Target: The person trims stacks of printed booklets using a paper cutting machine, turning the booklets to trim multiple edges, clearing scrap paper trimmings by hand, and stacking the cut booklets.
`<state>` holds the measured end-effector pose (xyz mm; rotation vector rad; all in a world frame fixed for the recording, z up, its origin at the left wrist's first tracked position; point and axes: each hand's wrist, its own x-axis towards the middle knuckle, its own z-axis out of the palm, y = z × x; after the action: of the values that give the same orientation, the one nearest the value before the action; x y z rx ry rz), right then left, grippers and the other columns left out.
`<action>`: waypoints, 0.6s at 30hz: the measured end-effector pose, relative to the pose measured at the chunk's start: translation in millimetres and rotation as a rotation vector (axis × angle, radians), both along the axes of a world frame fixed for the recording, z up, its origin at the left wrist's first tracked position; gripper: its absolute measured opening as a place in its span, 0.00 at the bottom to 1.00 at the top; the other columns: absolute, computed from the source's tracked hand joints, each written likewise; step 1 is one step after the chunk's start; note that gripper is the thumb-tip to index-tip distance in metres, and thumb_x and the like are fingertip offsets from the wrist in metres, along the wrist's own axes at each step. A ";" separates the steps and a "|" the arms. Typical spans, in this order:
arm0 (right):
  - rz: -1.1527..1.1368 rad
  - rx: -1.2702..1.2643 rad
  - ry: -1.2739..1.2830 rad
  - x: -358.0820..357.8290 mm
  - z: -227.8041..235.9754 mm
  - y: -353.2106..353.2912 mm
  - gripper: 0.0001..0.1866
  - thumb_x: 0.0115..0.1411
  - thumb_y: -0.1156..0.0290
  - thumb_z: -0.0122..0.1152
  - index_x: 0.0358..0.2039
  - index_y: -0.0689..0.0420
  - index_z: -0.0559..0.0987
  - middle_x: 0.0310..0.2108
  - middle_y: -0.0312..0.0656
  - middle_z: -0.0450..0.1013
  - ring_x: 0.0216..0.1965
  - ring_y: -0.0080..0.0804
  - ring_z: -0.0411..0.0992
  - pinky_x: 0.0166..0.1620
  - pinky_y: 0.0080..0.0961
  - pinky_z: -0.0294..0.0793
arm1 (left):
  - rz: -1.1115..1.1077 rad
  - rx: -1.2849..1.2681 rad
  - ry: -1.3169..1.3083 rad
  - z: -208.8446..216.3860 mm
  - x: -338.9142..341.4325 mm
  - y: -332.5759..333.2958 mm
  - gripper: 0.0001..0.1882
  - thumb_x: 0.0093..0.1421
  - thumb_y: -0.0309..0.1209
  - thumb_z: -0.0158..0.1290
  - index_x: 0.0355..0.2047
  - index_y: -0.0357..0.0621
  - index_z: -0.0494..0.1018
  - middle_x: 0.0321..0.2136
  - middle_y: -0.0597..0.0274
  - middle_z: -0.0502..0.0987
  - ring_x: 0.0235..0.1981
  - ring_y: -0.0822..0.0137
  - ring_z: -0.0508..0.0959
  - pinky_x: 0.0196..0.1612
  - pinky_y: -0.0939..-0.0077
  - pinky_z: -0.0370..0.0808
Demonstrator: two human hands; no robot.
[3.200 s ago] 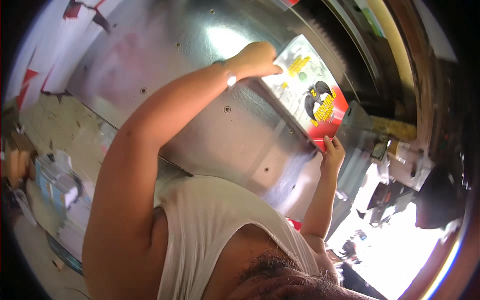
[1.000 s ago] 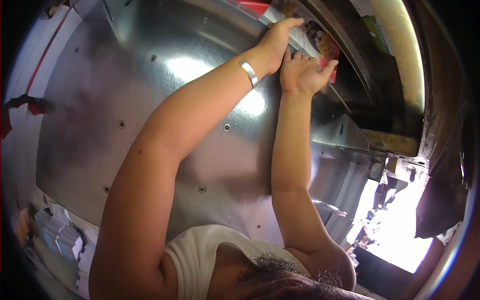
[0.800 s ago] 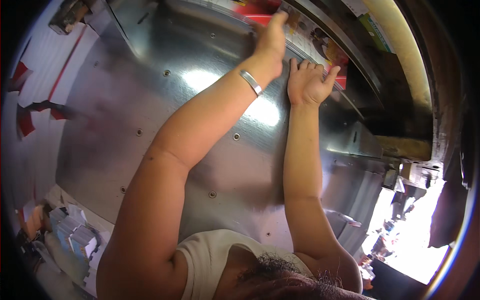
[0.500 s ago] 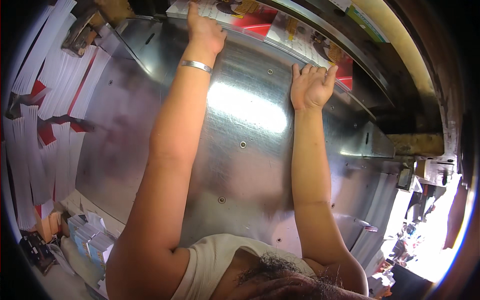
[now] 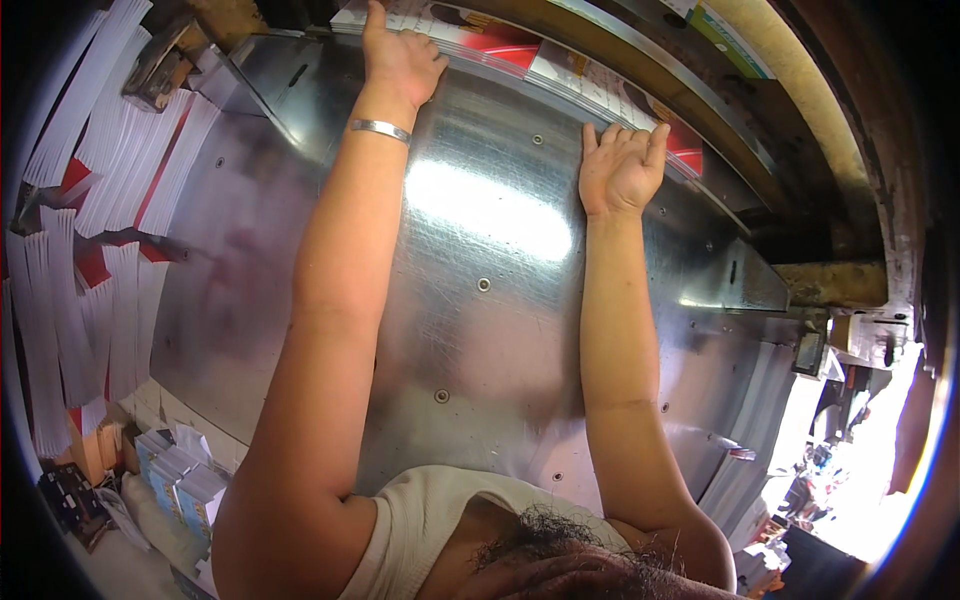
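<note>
Both my arms reach forward over a shiny metal table [image 5: 480,340]. My left hand [image 5: 400,68], with a silver bracelet [image 5: 381,129] at its wrist, is at the near edge of a left stack of printed booklets [image 5: 480,42]. One finger points up and forward over them; the others lie loosely against the edge. My right hand [image 5: 622,172] is palm up, fingers spread, its tips at the edge of a right stack of booklets [image 5: 600,88]. Neither hand grips anything. The far part of both stacks is hidden under a long metal bar [image 5: 690,90].
The bar belongs to a dark machine frame [image 5: 830,285] at the far right. Stacks of white folded sheets [image 5: 130,160] line the left side. Small bundled stacks [image 5: 185,475] stand at lower left. A green and white card [image 5: 730,40] lies on top of the machine.
The long bar has come down over the booklets and now covers more of their printed tops. My left hand has shifted slightly left and up; the right is nearly still.
</note>
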<state>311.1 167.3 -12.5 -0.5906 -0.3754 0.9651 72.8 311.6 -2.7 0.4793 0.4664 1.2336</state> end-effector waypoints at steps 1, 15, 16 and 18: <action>-0.002 0.001 -0.001 0.5 -0.7 0.1 0.26 0.67 0.41 0.54 0.30 0.49 0.58 0.34 0.33 0.56 0.40 0.29 0.59 0.73 0.63 0.31 | 0.007 -0.006 -0.001 0.1 0.6 -0.6 0.62 0.63 0.72 0.35 0.70 0.33 0.18 0.73 0.43 0.18 0.75 0.50 0.21 0.74 0.50 0.24; 0.038 0.011 -0.092 -3.7 2.8 -1.8 0.27 0.68 0.40 0.51 0.42 0.53 0.61 0.45 0.38 0.55 0.53 0.29 0.57 0.74 0.60 0.27 | 0.020 -0.017 0.000 3.3 1.0 -2.7 0.63 0.63 0.72 0.38 0.70 0.32 0.18 0.73 0.41 0.19 0.75 0.50 0.20 0.74 0.51 0.24; 0.042 0.013 -0.092 -3.6 1.6 -1.7 0.27 0.68 0.40 0.51 0.42 0.53 0.61 0.45 0.38 0.55 0.53 0.29 0.57 0.74 0.60 0.27 | 0.019 -0.015 0.001 2.6 -0.2 -2.6 0.64 0.62 0.71 0.38 0.70 0.32 0.18 0.73 0.41 0.19 0.75 0.50 0.20 0.74 0.51 0.25; 0.031 0.006 -0.082 -3.7 -1.1 -1.3 0.30 0.68 0.40 0.51 0.52 0.54 0.62 0.57 0.42 0.56 0.63 0.33 0.54 0.74 0.60 0.26 | 0.012 -0.012 -0.005 1.1 -1.1 -2.5 0.64 0.62 0.71 0.39 0.70 0.32 0.18 0.73 0.41 0.19 0.75 0.50 0.21 0.74 0.51 0.25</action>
<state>307.4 166.0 -13.5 -0.6213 -0.4611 0.9707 71.7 309.0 -1.6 0.4635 0.4729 1.2430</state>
